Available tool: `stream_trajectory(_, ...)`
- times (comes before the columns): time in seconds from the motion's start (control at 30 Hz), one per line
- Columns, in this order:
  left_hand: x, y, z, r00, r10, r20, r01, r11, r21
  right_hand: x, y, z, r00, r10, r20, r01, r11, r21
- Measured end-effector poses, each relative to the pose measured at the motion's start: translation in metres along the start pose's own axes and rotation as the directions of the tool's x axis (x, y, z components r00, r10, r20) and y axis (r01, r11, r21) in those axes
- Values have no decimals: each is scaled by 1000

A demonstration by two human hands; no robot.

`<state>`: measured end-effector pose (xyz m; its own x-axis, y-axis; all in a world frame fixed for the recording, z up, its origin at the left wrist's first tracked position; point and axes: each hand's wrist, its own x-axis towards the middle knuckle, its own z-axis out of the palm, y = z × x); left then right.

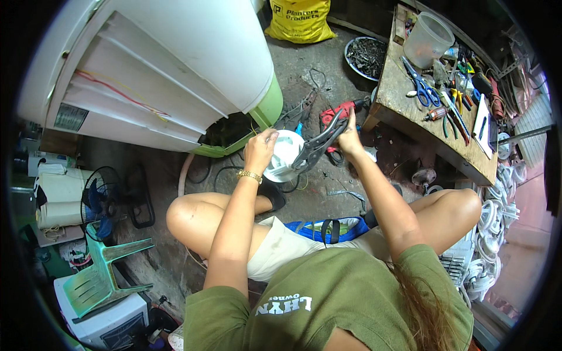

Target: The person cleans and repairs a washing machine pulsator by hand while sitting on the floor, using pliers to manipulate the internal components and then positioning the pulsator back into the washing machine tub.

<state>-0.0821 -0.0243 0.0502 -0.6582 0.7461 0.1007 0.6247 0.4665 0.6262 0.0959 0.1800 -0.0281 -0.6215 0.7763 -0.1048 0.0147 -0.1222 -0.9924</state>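
Bench: wooden workbench (404, 104), the landmark, stood at the person's R; top crowded w/ tools, incl. blue-handled scissors (422, 85) & a clear plastic tub (428, 41).
White pc.: round white plastic part (285, 153), held up off the floor, L of bench.
L hand: left hand (260, 153) was on the part's side away from bench; fingers narrow, holding its rim.
R hand: right hand (350, 140) was just L of bench; fingers held one end of a black tool (319, 143), grip partly hidden.
Tool: slanted away from bench to the part; touching or just over it, couldn't tell.
Floor: red power tool (336, 114) lay near bench, on its L; basin (355, 71) of dark bits sat beside bench's far end; yellow sack (300, 22) farther L.
Machine: big white-&-green cabinet (193, 70), well L of bench, w/ red & yellow wires (120, 93).
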Motion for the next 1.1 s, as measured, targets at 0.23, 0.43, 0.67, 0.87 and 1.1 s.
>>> stream_trajectory(0.23, -12, 45, 11, 999, 35, -20, -29, 965, 259, 3, -151, 63, 909, 106, 403, -273, 883, 383)
stream_trajectory(0.43, 0, 29, 15, 976, -120, -180, 146, 980, 135, -116, -143, 122, 523, -214, 825, 511, 853, -102)
stream_trajectory(0.67, 4, 36, -38, 952, -156, -262, 142, 987, -69, -154, -46, 30, 830, 251, 498, 288, 572, -768)
stream_trajectory(0.87, -13, 37, -24, 996, -14, 84, 13, 1000, 7, -60, -50, 1, 819, 348, 456, -562, 331, 758)
stream_trajectory(1.1, -54, -10, 86, 875, -198, 441, 77, 958, 277, -36, -23, 103, 938, 136, 320, -112, 989, -92)
